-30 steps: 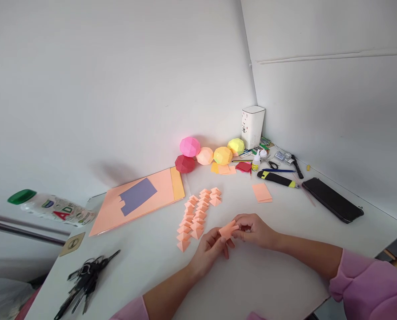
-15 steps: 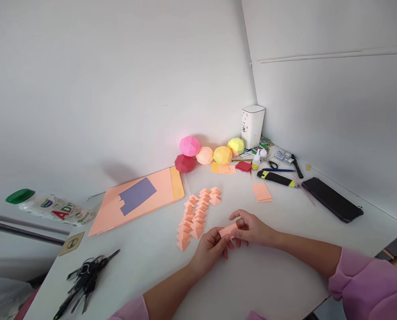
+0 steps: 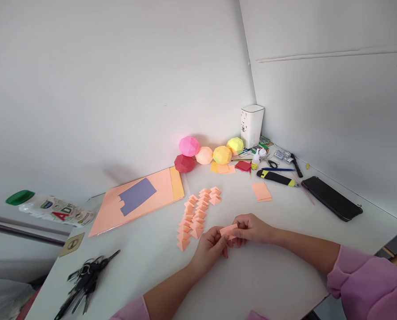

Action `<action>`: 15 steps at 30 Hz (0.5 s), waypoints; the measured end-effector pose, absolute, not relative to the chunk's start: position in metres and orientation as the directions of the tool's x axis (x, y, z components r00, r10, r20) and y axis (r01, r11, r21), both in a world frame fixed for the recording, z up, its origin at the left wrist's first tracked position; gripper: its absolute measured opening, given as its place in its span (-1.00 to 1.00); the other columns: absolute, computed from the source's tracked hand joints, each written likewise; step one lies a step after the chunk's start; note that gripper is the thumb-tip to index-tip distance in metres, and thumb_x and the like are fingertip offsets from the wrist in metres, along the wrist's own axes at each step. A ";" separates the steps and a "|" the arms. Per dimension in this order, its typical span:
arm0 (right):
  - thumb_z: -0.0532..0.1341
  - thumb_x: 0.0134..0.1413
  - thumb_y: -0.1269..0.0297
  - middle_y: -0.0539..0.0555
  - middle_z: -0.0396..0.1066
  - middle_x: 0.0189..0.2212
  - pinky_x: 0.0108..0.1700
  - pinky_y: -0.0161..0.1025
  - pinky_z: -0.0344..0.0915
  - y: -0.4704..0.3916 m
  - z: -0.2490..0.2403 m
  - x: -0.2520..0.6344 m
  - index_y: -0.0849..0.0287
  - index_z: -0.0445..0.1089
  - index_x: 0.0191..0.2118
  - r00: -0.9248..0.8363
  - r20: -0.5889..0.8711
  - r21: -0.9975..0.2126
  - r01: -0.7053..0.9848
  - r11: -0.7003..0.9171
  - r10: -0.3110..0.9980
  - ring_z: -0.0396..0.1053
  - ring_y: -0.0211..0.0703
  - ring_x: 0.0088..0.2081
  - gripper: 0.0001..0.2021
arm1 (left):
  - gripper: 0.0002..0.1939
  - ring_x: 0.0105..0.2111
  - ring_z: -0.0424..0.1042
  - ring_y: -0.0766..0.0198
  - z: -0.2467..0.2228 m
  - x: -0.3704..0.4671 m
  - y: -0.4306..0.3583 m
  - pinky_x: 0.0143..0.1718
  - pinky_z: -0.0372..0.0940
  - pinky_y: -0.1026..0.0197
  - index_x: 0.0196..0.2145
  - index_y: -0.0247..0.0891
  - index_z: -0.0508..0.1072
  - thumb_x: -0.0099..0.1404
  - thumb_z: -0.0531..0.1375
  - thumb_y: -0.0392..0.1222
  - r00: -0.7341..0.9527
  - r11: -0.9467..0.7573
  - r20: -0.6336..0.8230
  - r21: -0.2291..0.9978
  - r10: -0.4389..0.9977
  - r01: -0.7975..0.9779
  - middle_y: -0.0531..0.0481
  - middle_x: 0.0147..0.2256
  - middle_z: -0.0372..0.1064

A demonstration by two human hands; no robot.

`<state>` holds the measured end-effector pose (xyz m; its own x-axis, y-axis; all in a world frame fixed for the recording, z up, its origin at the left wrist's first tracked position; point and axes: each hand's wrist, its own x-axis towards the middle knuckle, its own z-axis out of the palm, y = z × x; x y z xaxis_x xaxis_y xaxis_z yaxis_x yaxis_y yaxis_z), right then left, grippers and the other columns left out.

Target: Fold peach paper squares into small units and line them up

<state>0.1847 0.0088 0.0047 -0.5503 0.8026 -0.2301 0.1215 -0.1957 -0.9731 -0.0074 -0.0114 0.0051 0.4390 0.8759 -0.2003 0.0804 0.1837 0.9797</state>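
Observation:
Between my two hands is a small folded peach paper (image 3: 228, 231), raised a little over the white table. My left hand (image 3: 209, 250) pinches its left, lower part with thumb and fingers. At its right end my right hand (image 3: 251, 229) grips it, fingers curled beneath. Just left of my hands, several folded peach paper pieces (image 3: 197, 227) lie overlapping in rows. A small stack of flat peach paper (image 3: 261, 192) sits beyond my right hand.
Faceted paper balls (image 3: 222, 154) stand by the wall. Large peach sheets (image 3: 108, 209) with a purple piece (image 3: 138, 195) lie left, keys (image 3: 86, 280) and a bottle (image 3: 53, 208) farther left. A cutter (image 3: 277, 178), glue bottle (image 3: 255, 160) and black phone (image 3: 331, 198) are right.
The fingers of my right hand have closed in around the paper; its raised index finger has come down. My left hand has hardly moved.

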 end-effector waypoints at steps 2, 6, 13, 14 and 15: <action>0.24 -0.02 0.03 0.02 0.45 -0.51 -0.41 -0.28 0.33 0.010 0.004 0.185 0.22 0.25 -0.44 -0.558 -0.234 -0.972 0.114 -0.206 0.796 0.45 -0.18 -0.44 -0.68 | -0.65 -0.62 0.34 0.39 0.004 -0.008 -0.012 -0.54 0.22 0.32 -0.30 -0.31 0.39 0.21 0.14 0.08 0.440 0.183 -0.200 0.980 0.875 0.081 -0.01 -0.46 0.43; 0.25 -0.03 0.03 0.01 0.44 -0.54 -0.42 -0.28 0.33 0.011 0.004 0.185 0.21 0.23 -0.47 -0.554 -0.245 -0.969 0.113 -0.220 0.796 0.45 -0.19 -0.47 -0.67 | -0.65 -0.62 0.33 0.39 0.002 -0.008 -0.012 -0.54 0.22 0.32 -0.30 -0.30 0.39 0.22 0.13 0.08 0.440 0.180 -0.195 0.981 0.877 0.076 0.00 -0.47 0.42; 0.24 -0.03 0.00 0.03 0.46 -0.51 -0.42 -0.28 0.32 0.011 0.005 0.185 0.21 0.24 -0.46 -0.562 -0.248 -0.968 0.121 -0.219 0.789 0.44 -0.20 -0.46 -0.65 | -0.65 -0.62 0.34 0.39 0.000 -0.009 -0.011 -0.54 0.22 0.32 -0.30 -0.30 0.39 0.23 0.12 0.09 0.448 0.168 -0.178 0.984 0.876 0.063 0.00 -0.47 0.42; 0.24 -0.03 0.00 0.03 0.46 -0.51 -0.42 -0.29 0.32 0.011 0.005 0.185 0.22 0.25 -0.45 -0.562 -0.248 -0.968 0.122 -0.218 0.789 0.44 -0.20 -0.46 -0.65 | -0.65 -0.62 0.34 0.39 0.000 -0.009 -0.011 -0.54 0.21 0.32 -0.30 -0.30 0.39 0.23 0.12 0.09 0.448 0.167 -0.178 0.984 0.876 0.064 0.00 -0.47 0.42; 0.24 -0.03 -0.01 0.04 0.46 -0.50 -0.43 -0.29 0.32 0.011 0.006 0.185 0.22 0.26 -0.45 -0.563 -0.247 -0.969 0.121 -0.218 0.788 0.44 -0.20 -0.47 -0.65 | -0.66 -0.62 0.34 0.39 0.000 -0.009 -0.011 -0.54 0.21 0.32 -0.30 -0.30 0.39 0.23 0.12 0.08 0.448 0.166 -0.177 0.984 0.876 0.064 0.00 -0.47 0.43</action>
